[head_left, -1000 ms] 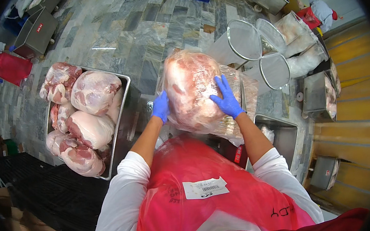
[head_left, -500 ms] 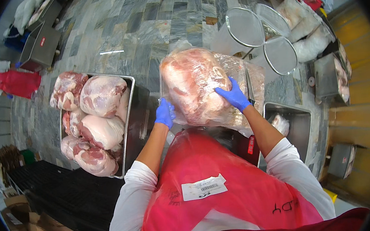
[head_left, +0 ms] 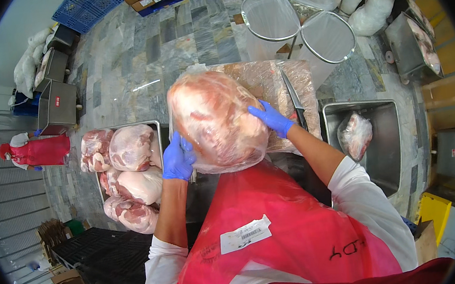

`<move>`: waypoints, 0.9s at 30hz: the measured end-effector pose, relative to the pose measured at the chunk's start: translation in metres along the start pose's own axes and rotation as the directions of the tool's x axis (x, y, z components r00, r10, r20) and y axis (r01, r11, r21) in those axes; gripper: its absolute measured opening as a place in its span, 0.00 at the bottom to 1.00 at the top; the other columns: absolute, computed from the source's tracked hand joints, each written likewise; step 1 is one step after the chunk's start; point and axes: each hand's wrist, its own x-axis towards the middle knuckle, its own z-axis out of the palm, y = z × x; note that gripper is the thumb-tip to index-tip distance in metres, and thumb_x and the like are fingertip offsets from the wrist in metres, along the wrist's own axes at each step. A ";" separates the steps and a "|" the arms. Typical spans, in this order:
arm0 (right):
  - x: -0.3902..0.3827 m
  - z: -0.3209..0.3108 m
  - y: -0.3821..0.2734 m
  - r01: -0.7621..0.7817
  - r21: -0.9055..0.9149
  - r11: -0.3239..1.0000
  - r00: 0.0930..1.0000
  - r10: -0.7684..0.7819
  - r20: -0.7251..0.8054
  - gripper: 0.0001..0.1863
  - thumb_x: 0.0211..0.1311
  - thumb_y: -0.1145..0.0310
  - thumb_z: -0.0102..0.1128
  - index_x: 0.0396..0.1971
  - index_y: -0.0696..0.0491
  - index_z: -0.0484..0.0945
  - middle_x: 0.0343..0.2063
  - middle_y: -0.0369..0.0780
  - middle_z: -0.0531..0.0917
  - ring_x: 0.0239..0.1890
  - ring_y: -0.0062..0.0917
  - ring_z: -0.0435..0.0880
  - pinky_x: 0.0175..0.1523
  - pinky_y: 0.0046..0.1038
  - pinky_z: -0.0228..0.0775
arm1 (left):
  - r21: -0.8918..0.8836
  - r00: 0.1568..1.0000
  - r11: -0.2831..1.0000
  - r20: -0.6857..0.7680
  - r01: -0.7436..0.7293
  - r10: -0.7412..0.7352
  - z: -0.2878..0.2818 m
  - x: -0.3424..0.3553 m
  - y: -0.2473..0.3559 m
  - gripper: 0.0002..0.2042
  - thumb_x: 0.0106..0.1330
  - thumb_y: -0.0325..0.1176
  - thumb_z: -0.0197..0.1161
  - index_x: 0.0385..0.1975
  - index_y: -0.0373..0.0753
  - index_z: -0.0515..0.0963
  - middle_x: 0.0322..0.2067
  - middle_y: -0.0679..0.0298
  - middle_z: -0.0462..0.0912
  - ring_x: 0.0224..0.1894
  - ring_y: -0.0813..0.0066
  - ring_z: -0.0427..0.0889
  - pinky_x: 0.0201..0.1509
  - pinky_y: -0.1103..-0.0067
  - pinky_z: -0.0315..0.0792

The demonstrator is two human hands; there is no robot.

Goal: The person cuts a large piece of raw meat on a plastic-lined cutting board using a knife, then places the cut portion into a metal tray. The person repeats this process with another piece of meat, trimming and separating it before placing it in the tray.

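A large piece of raw meat (head_left: 216, 122) in a clear plastic bag is held between my two blue-gloved hands, in front of my red apron. My left hand (head_left: 178, 157) presses its left side with the fingers curled against the plastic. On the right side, my right hand (head_left: 272, 118) grips it, thumb near the apron hidden from clear sight. Under and beyond the meat lies a plastic-wrapped work surface (head_left: 265, 78). A knife (head_left: 292, 96) with a dark handle rests on that surface, just right of my right hand.
To the left stands a metal bin (head_left: 159, 128) heaped with raw meat (head_left: 135, 145). At the right, another metal bin (head_left: 392, 142) holds one bagged piece (head_left: 355, 136). Ring-held clear bags (head_left: 271, 17) stand beyond the work surface. Far left, a person in a red apron (head_left: 42, 151) is present.
The bagged meat has shifted left across the work surface, uncovering more of it and the knife. My left hand has moved from the near corner onto the meat's side. The view has turned right.
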 end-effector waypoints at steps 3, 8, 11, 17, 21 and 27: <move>0.009 -0.045 -0.003 0.011 -0.334 0.943 0.993 -0.050 -0.108 0.54 0.60 0.41 0.68 0.73 0.63 0.55 0.68 0.54 0.68 0.70 0.38 0.69 0.70 0.35 0.64 | 0.058 0.980 0.998 0.197 -0.009 -0.003 0.050 -0.025 0.021 0.16 0.79 0.49 0.51 0.27 0.50 0.69 0.19 0.71 0.67 0.17 0.79 0.62 0.17 0.81 0.53; -0.054 -0.032 -0.101 0.231 -0.278 0.932 0.973 -0.212 0.095 0.43 0.64 0.47 0.66 0.71 0.60 0.63 0.64 0.47 0.75 0.64 0.32 0.75 0.70 0.33 0.65 | 0.067 0.950 0.990 0.296 -0.125 0.099 0.109 -0.023 0.027 0.16 0.79 0.50 0.51 0.27 0.51 0.69 0.19 0.72 0.67 0.17 0.79 0.63 0.17 0.80 0.54; -0.045 -0.070 -0.109 0.099 0.032 0.995 0.987 -0.103 0.122 0.42 0.64 0.50 0.67 0.70 0.58 0.64 0.62 0.44 0.76 0.61 0.28 0.76 0.68 0.31 0.68 | -0.065 0.954 0.997 0.300 0.037 -0.016 0.088 0.013 0.048 0.17 0.79 0.50 0.50 0.25 0.52 0.67 0.18 0.72 0.67 0.15 0.78 0.62 0.17 0.80 0.54; -0.028 -0.113 -0.087 0.042 0.142 0.989 0.999 -0.042 -0.006 0.41 0.65 0.48 0.65 0.70 0.57 0.64 0.61 0.42 0.77 0.59 0.28 0.79 0.63 0.30 0.73 | -0.300 0.976 0.954 0.206 -0.013 0.078 -0.020 0.008 0.062 0.15 0.79 0.48 0.49 0.28 0.51 0.68 0.18 0.72 0.63 0.14 0.78 0.57 0.15 0.80 0.51; -0.024 -0.095 -0.062 0.022 0.193 0.981 0.999 -0.027 0.023 0.40 0.67 0.47 0.64 0.71 0.55 0.63 0.60 0.42 0.78 0.59 0.28 0.79 0.63 0.31 0.73 | -0.256 1.000 0.967 -0.009 -0.020 0.018 -0.067 -0.040 0.058 0.15 0.78 0.48 0.51 0.27 0.52 0.67 0.17 0.73 0.63 0.14 0.78 0.58 0.15 0.79 0.52; -0.009 -0.070 -0.020 -0.054 0.449 0.892 0.998 0.029 0.063 0.34 0.73 0.46 0.55 0.68 0.55 0.68 0.60 0.42 0.79 0.59 0.29 0.80 0.65 0.32 0.72 | -0.227 0.984 0.965 0.089 -0.132 0.155 -0.065 -0.101 0.083 0.19 0.78 0.48 0.53 0.22 0.52 0.65 0.16 0.73 0.62 0.13 0.81 0.57 0.14 0.81 0.52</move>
